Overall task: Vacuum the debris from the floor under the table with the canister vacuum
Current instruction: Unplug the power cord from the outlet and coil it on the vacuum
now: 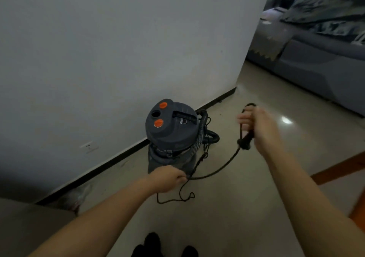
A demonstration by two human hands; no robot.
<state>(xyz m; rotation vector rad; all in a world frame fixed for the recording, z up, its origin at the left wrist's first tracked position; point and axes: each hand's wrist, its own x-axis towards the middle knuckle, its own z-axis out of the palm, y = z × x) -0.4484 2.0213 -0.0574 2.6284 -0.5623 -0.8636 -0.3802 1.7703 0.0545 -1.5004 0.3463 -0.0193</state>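
A dark grey canister vacuum (pixel 170 130) with two orange buttons stands upright on the floor beside the wall. Its ribbed hose (pixel 198 140) hangs down its right side. A black power cord (pixel 219 169) runs from the vacuum across both hands. My left hand (pixel 167 177) is closed around the cord low in front of the canister, and a slack loop (pixel 175 199) lies on the floor below it. My right hand (pixel 258 130), blurred, is raised to the right of the vacuum and grips a coiled bundle of the cord (pixel 245 138).
A wall socket (pixel 88 147) sits low on the white wall to the left. A grey sofa (pixel 316 69) stands at the right rear. An orange-brown wooden edge (pixel 343 168) juts in at right. A crumpled bag (pixel 75 197) lies by the baseboard. My dark shoes (pixel 154 245) show at the bottom.
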